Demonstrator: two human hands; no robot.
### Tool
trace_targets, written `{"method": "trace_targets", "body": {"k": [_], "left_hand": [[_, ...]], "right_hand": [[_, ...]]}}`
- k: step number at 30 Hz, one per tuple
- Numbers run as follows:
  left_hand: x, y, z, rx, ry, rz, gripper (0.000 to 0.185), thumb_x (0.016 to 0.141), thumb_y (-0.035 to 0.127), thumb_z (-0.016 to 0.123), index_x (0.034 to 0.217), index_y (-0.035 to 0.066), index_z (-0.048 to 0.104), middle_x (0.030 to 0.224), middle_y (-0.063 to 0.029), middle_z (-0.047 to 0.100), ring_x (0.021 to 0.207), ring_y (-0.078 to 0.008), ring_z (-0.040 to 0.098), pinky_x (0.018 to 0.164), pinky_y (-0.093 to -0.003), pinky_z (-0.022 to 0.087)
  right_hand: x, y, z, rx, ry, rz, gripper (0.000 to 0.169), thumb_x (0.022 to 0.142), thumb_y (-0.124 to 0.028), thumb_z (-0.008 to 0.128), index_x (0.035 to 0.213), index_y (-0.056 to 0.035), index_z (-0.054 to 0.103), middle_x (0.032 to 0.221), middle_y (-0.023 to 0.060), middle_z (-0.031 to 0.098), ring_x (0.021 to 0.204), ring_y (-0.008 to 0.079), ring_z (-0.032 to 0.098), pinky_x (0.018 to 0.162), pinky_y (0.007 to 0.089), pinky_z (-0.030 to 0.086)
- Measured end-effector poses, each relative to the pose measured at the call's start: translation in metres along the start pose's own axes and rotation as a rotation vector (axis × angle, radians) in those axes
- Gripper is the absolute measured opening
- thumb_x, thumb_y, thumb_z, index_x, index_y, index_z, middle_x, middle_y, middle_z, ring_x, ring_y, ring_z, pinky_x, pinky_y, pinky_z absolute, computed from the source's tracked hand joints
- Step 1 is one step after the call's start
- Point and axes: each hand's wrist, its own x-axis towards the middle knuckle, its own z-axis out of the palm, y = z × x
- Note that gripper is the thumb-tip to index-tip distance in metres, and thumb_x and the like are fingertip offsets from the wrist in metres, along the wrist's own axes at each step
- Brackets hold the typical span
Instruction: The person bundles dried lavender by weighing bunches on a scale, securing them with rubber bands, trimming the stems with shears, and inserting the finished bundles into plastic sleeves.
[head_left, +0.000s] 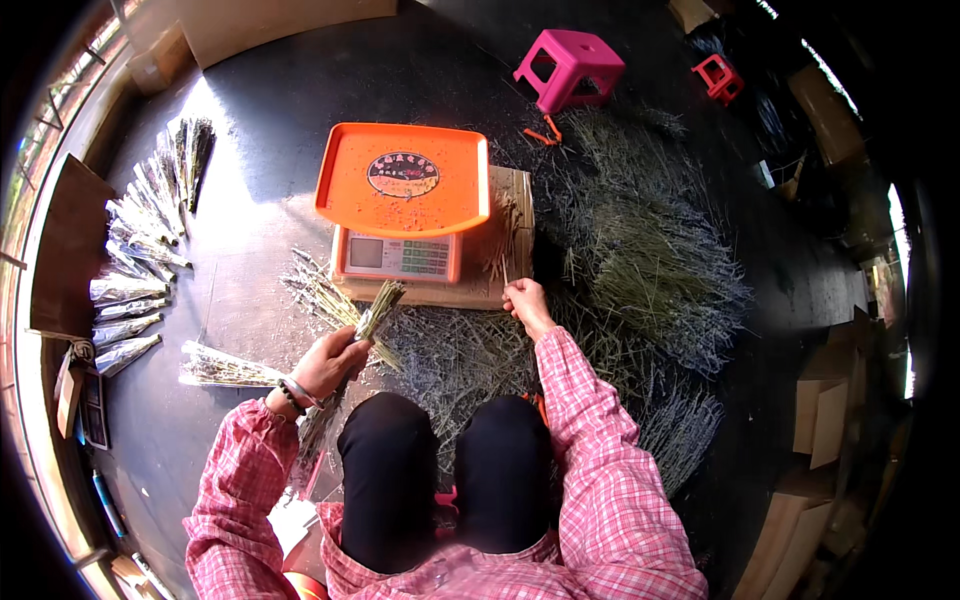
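Observation:
My left hand (330, 363) is closed around a bunch of dried lavender stems (379, 309), its cut ends pointing up and away from me and its flower end hanging beside my left knee. My right hand (526, 301) pinches a thin tie or strip (505, 271) at the near right edge of a cardboard box (480, 294); more thin brownish strips (507, 225) lie on the box. On that box stands a digital scale (400, 255) with an orange tray (461, 180) on top, scattered with small crumbs. Loose lavender (315, 289) lies on the floor just beyond my left hand.
A large heap of loose lavender (652, 262) spreads at the right. Wrapped bunches (131, 289) lie in a row at the left, another bunch (229, 366) nearer me. A pink plastic stool (577, 64) and a red stool (718, 79) stand at the back; cardboard boxes (821, 420) line the right.

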Motion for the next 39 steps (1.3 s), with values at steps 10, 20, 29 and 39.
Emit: {"method": "trace_targets", "body": {"k": [10,20,29,39], "left_hand": [[-0.051,0.103,0.024,0.036,-0.233,0.227,0.039,0.096,0.021,0.049,0.130,0.001,0.044,0.082,0.0003,0.055,0.072,-0.0060,0.051,0.063,-0.0207,0.043],[-0.089,0.112,0.040,0.031,-0.194,0.311,0.030,0.093,0.022,0.055,0.118,0.005,0.054,0.083,-0.0008,0.061,0.073,-0.0094,0.057,0.063,-0.0245,0.046],[-0.101,0.105,0.091,1.033,0.555,0.662,0.046,0.083,0.010,0.055,0.127,0.005,0.045,0.082,-0.0093,0.059,0.075,-0.0283,0.060,0.067,-0.0371,0.047],[-0.098,0.081,0.116,1.319,0.699,0.620,0.061,0.077,0.014,0.054,0.135,0.000,0.039,0.083,-0.0092,0.052,0.080,-0.0240,0.053,0.073,-0.0356,0.042]], "right_hand": [[-0.192,-0.138,0.039,0.334,-0.667,-0.444,0.013,0.095,-0.015,0.052,0.099,-0.0028,0.053,0.077,0.0007,0.058,0.065,0.0057,0.054,0.057,0.0191,0.043],[-0.262,-0.155,0.030,0.198,-0.591,-0.599,0.016,0.095,-0.013,0.052,0.100,-0.0002,0.060,0.072,0.0000,0.056,0.061,0.0053,0.049,0.055,0.0195,0.041],[-0.292,-0.160,0.027,0.447,-0.699,-0.335,0.025,0.098,-0.023,0.045,0.097,-0.0028,0.059,0.083,0.0001,0.057,0.072,0.0078,0.051,0.065,0.0218,0.041],[-0.275,-0.134,0.038,0.676,-0.755,-0.118,0.014,0.093,-0.014,0.054,0.099,-0.0038,0.061,0.081,-0.0040,0.057,0.069,0.0043,0.050,0.063,0.0190,0.043]]}}
